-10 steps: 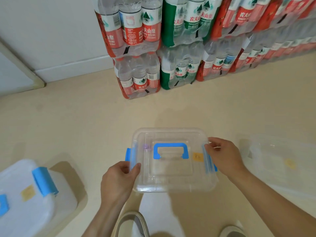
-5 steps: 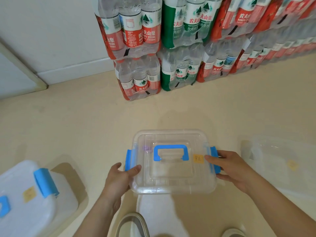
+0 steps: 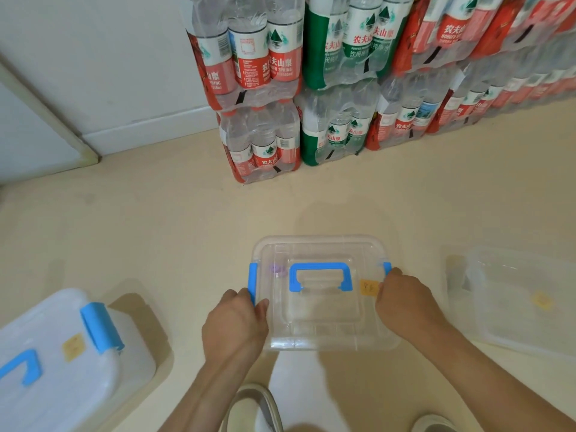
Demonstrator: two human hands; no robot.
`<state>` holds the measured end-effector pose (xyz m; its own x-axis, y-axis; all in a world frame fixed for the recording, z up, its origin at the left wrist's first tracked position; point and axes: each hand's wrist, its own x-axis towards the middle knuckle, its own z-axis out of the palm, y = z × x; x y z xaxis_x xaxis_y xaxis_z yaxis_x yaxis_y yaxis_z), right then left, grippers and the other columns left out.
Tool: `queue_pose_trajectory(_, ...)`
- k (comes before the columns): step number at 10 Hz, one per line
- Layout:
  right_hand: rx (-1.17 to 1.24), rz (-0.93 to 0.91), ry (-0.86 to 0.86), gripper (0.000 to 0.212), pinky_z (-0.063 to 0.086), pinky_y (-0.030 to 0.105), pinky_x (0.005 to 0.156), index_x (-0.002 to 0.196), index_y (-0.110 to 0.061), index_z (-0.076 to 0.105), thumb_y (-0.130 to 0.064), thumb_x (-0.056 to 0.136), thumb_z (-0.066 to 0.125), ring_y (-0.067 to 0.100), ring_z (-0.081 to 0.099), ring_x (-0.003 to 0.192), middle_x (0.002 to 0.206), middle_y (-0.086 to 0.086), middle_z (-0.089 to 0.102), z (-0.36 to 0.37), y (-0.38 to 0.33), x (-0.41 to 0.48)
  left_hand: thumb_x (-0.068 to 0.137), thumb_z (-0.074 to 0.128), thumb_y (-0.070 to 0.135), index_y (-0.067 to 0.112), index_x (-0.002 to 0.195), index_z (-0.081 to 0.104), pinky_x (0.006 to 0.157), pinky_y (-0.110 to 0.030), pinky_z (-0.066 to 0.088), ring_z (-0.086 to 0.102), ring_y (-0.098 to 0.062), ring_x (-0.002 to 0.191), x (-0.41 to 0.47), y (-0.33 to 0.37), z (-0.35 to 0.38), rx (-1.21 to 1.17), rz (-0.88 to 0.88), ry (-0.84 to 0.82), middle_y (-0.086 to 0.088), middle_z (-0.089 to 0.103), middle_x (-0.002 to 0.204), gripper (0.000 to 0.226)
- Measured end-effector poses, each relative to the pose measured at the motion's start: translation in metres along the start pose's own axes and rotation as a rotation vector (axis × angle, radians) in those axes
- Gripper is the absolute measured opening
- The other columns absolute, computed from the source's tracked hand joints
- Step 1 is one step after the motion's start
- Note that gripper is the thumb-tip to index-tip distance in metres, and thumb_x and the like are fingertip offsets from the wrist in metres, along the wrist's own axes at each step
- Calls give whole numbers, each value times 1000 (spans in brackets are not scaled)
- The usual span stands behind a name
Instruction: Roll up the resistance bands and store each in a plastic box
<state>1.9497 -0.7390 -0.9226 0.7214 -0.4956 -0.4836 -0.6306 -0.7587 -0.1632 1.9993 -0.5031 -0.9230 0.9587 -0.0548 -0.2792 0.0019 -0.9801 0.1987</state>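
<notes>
Box point(image 3: 324, 319) of clear, smooth plastic, lidded, seen from my remote head view. It sits on the beige floor point(image 3: 156, 229) directly ahead, between both hands, with its long axis running left to right. One blue handle point(image 3: 321, 269) lies flat on the lid, its bar parallel to that axis and its legs pointing toward me. Two blue latches are fitted, one per short end. The left hand point(image 3: 235, 325) grasps the left latch point(image 3: 253, 275), fingers curled round it and thumb on the lid. The right hand point(image 3: 405, 304) is clenched over the right latch point(image 3: 387, 267). One yellow sticker point(image 3: 368, 287) lies beside the right-hand knuckles. A small purple shape shows through the lid, and I cannot tell what it is.

I count three containers: this one, a cloudy box point(image 3: 46, 353) at lower left, and a clear tub point(image 3: 523, 300) at right. Shrink-wrapped bottle packs point(image 3: 261, 141) are stacked two tiers high at the wall.
</notes>
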Motion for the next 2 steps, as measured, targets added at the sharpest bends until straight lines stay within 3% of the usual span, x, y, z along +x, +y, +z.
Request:
queue_pose_trajectory(1,58,-28,-61,21,29,24,49,107,-5,44,-22,95,39,20,49,70,77,0,48,-5,2,-2,95,37,44,16,97,51,66,-30,46,54,-20,75,-2,-4,-1,-15,42,-90,2,52,87,31)
queue_pose_trajectory(2,288,8,-87,43,40,29,60,126,-8,36,-35,94,47,21,55,73,85,4,56,-26,5,-8,94,47,32,19,129,50,87,-28,45,60,-16,103,4,-15,-19,-390,-26,-35,1,60,122,38)
